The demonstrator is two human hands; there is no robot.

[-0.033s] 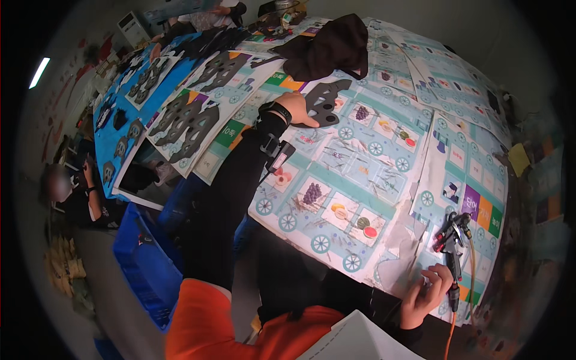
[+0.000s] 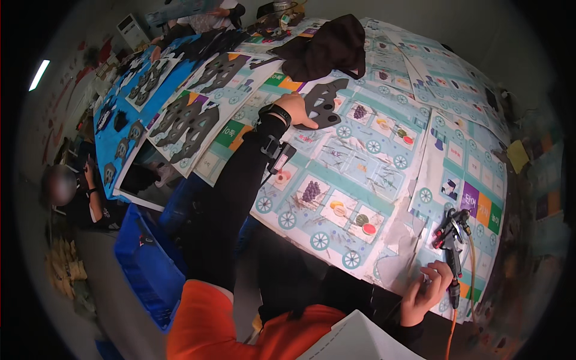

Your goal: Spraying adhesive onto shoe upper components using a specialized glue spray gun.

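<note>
While the left hand (image 2: 291, 110) reaches far out over a work table, palm down, its thumb and forefinger stand apart at the left edge of a flat dark-grey piece (image 2: 327, 108) with cut-out holes. The piece lies just to the right of that hand, touching it; whether the fingers grip the edge or only press on it, I cannot tell. Around the wrist, just behind the hand, is a black wristband (image 2: 275, 111), and further back a small device (image 2: 277, 157) is strapped to the black-sleeved forearm.

The right hand (image 2: 425, 294) is much nearer the body, at the table's near edge, with fingers loosely curled, half open, and no object visible in its hold. Just to its right is a black-handled tool (image 2: 454, 263) with an orange hose (image 2: 450, 336); whether the fingertips touch the handle is unclear.

Beneath both hands, printed sheets (image 2: 384, 216) show fruit and teal wheels. Beyond the left hand lies a crumpled black cloth (image 2: 336, 48). To that hand's left, more grey pieces (image 2: 186, 129) rest on sheets, with a blue surface (image 2: 187, 68) further left. Lower left of the same hand are a blue crate (image 2: 141, 264) and another person (image 2: 90, 210).
</note>
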